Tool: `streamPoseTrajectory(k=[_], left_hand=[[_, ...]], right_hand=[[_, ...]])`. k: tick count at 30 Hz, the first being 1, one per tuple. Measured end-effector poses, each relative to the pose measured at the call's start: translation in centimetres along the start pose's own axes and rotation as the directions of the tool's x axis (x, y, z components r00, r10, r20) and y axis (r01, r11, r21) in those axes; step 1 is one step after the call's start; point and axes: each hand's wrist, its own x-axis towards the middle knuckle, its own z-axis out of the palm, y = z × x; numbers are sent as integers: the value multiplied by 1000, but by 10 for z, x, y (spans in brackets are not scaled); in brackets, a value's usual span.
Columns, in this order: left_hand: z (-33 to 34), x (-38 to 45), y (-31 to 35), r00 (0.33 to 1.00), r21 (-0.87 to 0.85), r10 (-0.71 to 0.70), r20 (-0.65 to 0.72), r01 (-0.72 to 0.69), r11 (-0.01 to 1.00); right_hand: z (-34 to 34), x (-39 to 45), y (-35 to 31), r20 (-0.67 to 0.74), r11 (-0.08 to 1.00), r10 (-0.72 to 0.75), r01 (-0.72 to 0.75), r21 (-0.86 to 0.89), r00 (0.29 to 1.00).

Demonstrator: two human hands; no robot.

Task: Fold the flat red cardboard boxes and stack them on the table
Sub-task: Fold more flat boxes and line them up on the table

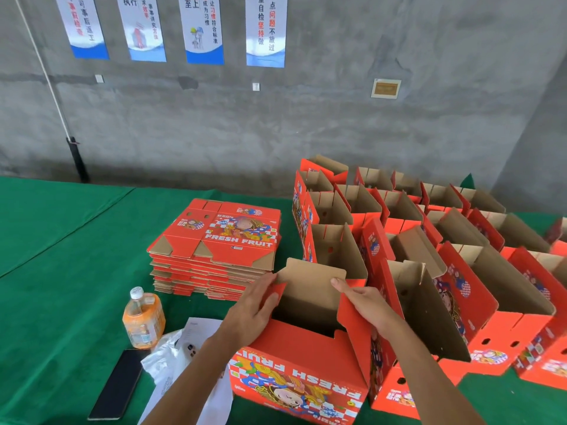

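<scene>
Now fingers (pixel 270 283) and fingers (pixel 340 285) flank the box (pixel 303 351) flaps.

Posters (pixel 204 29) on the wall are cut off by the top edge, the assembled boxes (pixel 549 357) at right run past the frame, and the left hand (pixel 254 305) hides part of a box flap.

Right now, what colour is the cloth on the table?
Green; the cloth shows plainly in the head view, left of the flat boxes.
</scene>
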Motion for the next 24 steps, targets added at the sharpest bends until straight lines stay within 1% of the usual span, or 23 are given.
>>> streamPoseTrajectory(k=[1, 3, 4, 5, 7, 9, 11, 13, 15, 18, 20, 21, 22, 24], left_hand=[[1, -1, 1, 1000, 60, 27, 3, -27, 998], [3, -2, 2, 998, 168, 61, 29, -65, 984], [4, -2, 2, 998, 179, 45, 32, -50, 983], [4, -3, 3, 1000, 173, 0, 26, -4, 985], [5, -1, 3, 994, 205, -110, 18, 104, 973], [7, 2, 2, 988, 256, -152, 29, 140, 957], [7, 4, 1, 992, 210, -124, 18, 118, 971], [8, 7, -4, 998, 141, -67, -2, 67, 988], [8, 7, -10, 998, 92, -67, -8, 68, 993], [3, 0, -8, 980, -142, -195, 24, 197, 970], [-1, -4, -7, 974, -213, -218, 69, 228, 950], [-2, -5, -6, 970, -211, -225, 96, 241, 947], [-3, -6, -5, 969, -136, -218, 115, 233, 963], [-1, -8, -3, 973, 125, -179, 143, 161, 979]], right_hand=[[5, 1, 3, -49, 1000, -19, 18, -23, 999], [19, 4, 13, -167, 980, -161, 137, -143, 973], [25, 3, 17, -185, 955, -224, 177, -239, 957], [30, 2, 19, -173, 923, -260, 192, -334, 950], [29, 4, 22, -82, 876, -267, 206, -437, 960], [20, 2, 26, 34, 830, -302, 281, -481, 953], [13, -8, 33, 126, 759, -422, 426, -493, 898], [13, -23, 39, 219, 703, -472, 514, -492, 854], [16, -36, 44, 256, 683, -460, 523, -510, 850], [18, -43, 45, 230, 729, -439, 494, -474, 869], [21, -42, 42, 232, 722, -397, 458, -518, 888], [22, -41, 41, 243, 707, -359, 432, -560, 901], [23, -40, 40, 249, 700, -316, 402, -590, 915], [25, -37, 40, 238, 722, -253, 347, -599, 938]])
